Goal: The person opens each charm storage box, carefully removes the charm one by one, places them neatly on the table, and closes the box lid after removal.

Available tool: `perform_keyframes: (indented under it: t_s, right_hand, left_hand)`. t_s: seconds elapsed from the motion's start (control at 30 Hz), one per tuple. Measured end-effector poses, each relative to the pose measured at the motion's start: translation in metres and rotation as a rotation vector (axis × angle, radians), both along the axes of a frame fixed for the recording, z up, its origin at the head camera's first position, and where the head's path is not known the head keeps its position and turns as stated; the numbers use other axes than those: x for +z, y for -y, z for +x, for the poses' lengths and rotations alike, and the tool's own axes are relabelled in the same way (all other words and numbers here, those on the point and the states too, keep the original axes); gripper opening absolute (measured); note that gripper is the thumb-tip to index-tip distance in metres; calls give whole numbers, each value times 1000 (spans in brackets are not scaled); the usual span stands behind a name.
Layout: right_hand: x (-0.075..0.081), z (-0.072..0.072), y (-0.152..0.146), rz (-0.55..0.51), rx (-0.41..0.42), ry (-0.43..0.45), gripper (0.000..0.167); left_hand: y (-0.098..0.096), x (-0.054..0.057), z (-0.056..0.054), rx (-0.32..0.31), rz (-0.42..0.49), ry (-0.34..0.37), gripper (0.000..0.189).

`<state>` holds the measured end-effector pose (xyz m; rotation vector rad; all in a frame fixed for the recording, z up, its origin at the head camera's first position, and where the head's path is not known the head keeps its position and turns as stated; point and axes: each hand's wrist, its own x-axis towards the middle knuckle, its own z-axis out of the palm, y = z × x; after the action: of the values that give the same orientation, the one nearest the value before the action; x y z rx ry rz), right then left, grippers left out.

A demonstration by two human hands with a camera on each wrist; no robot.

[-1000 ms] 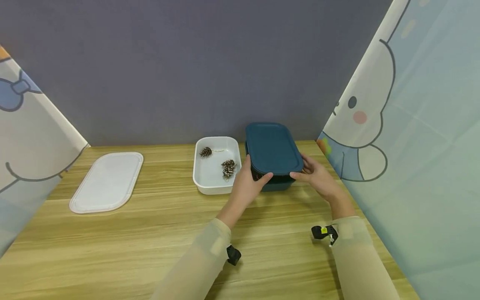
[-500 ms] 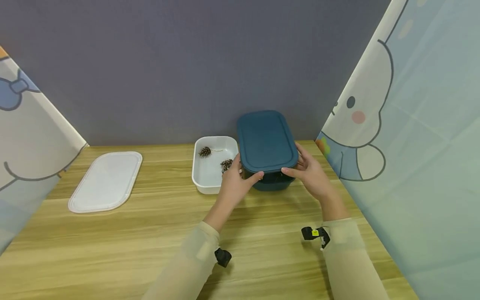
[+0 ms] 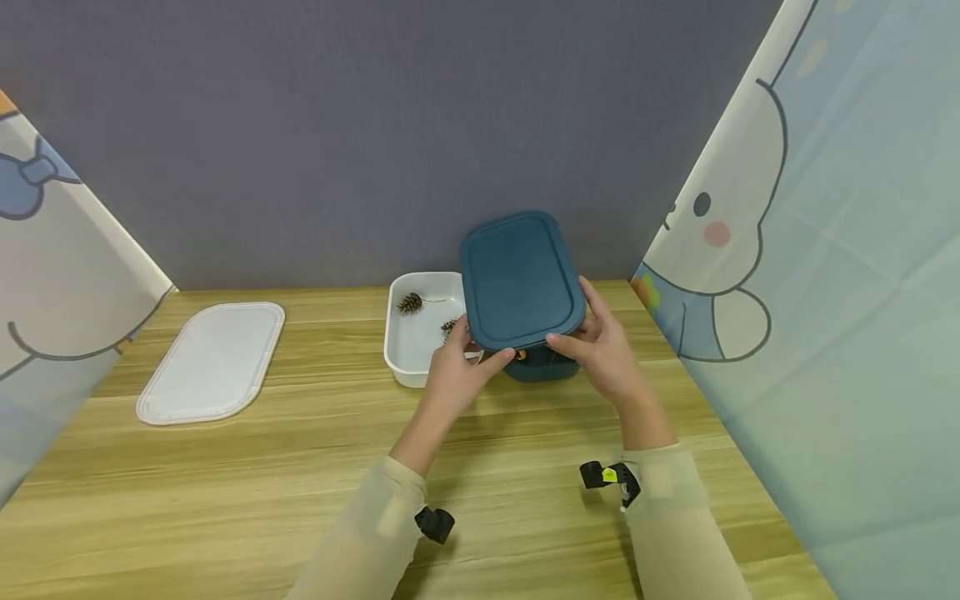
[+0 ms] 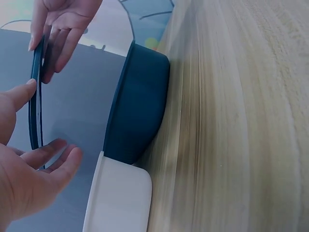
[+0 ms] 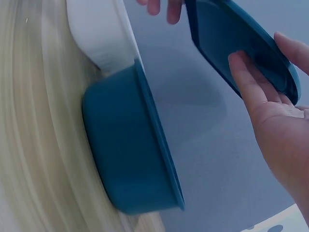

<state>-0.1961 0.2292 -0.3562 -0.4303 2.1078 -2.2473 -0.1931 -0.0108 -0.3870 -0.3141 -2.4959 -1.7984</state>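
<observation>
A dark blue-green lid [image 3: 522,279] is held up level between my two hands, clear of the matching box [image 5: 128,145] in the wrist views. My left hand [image 3: 452,375] grips its near left corner, thumb on top and fingers beneath. At the near right corner my right hand [image 3: 606,357] pinches it the same way; the fingers [image 5: 246,79] lie under the lid in the right wrist view. Most of the box's inside is hidden under the lid in the head view, with a small orange bit showing at its near left.
Left of the blue-green box stands a white box [image 3: 408,354] with pine cones [image 3: 410,303] in it, partly covered by the lid. A white lid [image 3: 213,362] lies flat on the wooden table [image 3: 262,500] at left. A grey panel [image 3: 337,142] rises behind.
Both hands have raised the blue-green lid off its box and carried it to the left, so it now overlaps the white box in the head view. Both boxes stay in place.
</observation>
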Motion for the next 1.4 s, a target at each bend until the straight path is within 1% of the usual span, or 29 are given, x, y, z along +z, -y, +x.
perform_keyframes:
  t_s: [0.1, 0.3, 0.47, 0.53, 0.57, 0.73, 0.8, 0.87, 0.93, 1.0, 1.07, 1.17, 1.23, 1.4]
  right_hand:
    - [2, 2, 6, -28, 7, 8, 107]
    - [3, 7, 17, -27, 1, 21, 107]
    - [0, 9, 27, -60, 2, 1, 106]
    - [-2, 10, 31, -76, -1, -13, 105]
    - [-3, 10, 33, -84, -4, -17, 104]
    - [-6, 11, 44, -93, -7, -13, 95]
    - [-7, 11, 49, -82, -2, -11, 91]
    - [-8, 11, 54, -74, -5, -13, 88]
    - [-9, 11, 58, -68, -24, -15, 85]
    - [-9, 12, 62, -60, -61, -18, 79]
    - [-8, 13, 66, -47, -102, -22, 71]
    - [-6, 14, 72, -21, -146, -33, 60]
    - [-6, 14, 76, -16, -151, -43, 56]
    - [-8, 14, 81, -25, -127, -66, 59]
  left_hand:
    - [4, -3, 2, -7, 7, 12, 84]
    - [12, -6, 5, -5, 37, 40, 84]
    - [19, -5, 7, 14, 45, 43, 85]
    - [20, -2, 8, 32, 12, 24, 85]
    - [21, -1, 8, 46, -18, 11, 85]
    - [23, 9, 13, 94, -218, -75, 82]
    - [23, 13, 14, 89, -259, -92, 77]
    - [23, 16, 14, 71, -263, -104, 71]
    - [23, 19, 14, 47, -244, -112, 66]
    - [24, 22, 13, 22, -198, -103, 62]
    - [25, 25, 12, -6, -148, -86, 62]
    - [26, 31, 9, -38, -71, -30, 64]
    - [27, 35, 8, -55, -31, -2, 66]
    - [29, 42, 7, -82, 81, 55, 76]
